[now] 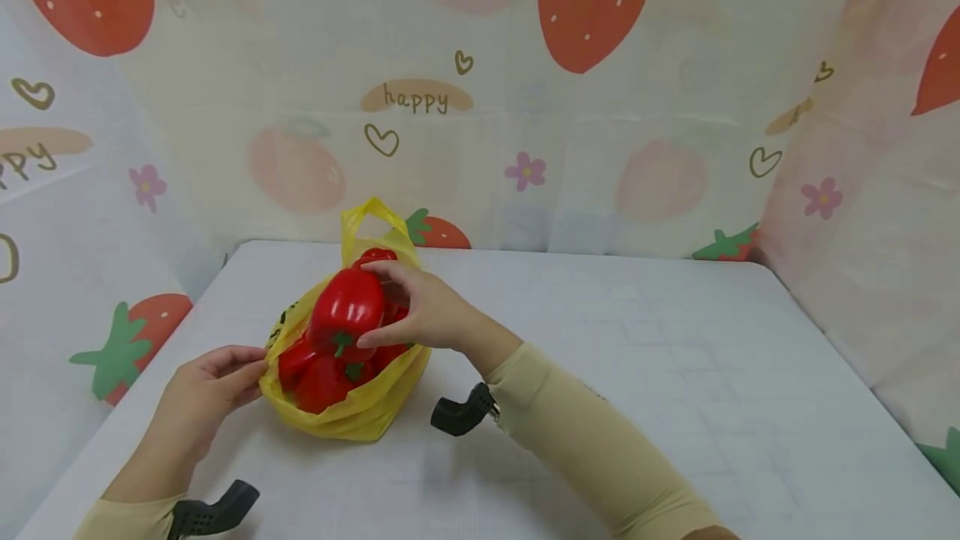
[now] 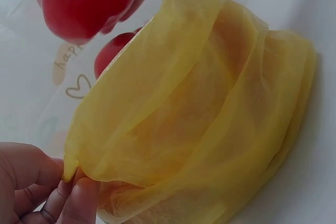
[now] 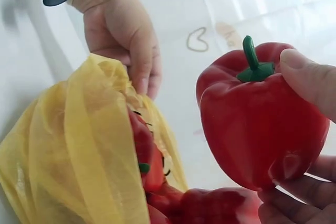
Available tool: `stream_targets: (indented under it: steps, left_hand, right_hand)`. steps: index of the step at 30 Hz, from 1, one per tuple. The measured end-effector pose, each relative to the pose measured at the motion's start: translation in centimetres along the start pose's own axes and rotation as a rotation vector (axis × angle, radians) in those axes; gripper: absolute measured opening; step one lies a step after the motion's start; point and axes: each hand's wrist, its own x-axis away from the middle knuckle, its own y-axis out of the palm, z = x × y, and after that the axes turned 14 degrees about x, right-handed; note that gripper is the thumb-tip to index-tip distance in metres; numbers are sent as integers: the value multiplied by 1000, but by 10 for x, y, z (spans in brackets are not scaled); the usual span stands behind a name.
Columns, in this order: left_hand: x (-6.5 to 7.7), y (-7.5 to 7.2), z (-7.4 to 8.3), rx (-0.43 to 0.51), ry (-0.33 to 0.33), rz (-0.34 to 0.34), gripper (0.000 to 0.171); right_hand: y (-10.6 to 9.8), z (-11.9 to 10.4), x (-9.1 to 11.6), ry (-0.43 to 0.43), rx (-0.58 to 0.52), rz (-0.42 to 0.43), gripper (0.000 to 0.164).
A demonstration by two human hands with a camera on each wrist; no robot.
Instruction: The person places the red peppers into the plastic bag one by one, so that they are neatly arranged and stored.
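A yellow plastic bag [image 1: 367, 412] stands on the table with its mouth spread wide and several red bell peppers [image 1: 324, 384] inside. My left hand [image 1: 210, 390] pinches the bag's rim at its left side; the left wrist view shows the yellow film [image 2: 152, 108] between thumb and fingers. In my right hand [image 1: 427, 307] is one red bell pepper [image 3: 257, 124] with a green stem, held between thumb and fingers above the bag's opening. The same pepper [image 2: 86, 6] appears at the top of the left wrist view, apart from the bag.
The white table [image 1: 637, 382] reaches back to a printed cloth [image 1: 570, 132] with strawberries and hearts. One bag handle [image 1: 375, 208] stands up at the back. A black wrist mount [image 1: 461, 411] sits under the right forearm, another [image 1: 216, 511] by the left.
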Motion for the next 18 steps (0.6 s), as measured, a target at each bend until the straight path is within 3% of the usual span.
stream_targets:
  steps: [6,18]
  left_hand:
    - [0,-1,-2,5,9,-3,48]
    - [0,-2,-1,14,21,-10,49]
  right_hand:
    - [9,2,-1,32,64,-18,77]
    - [26,-3,-1,109,258,25,81]
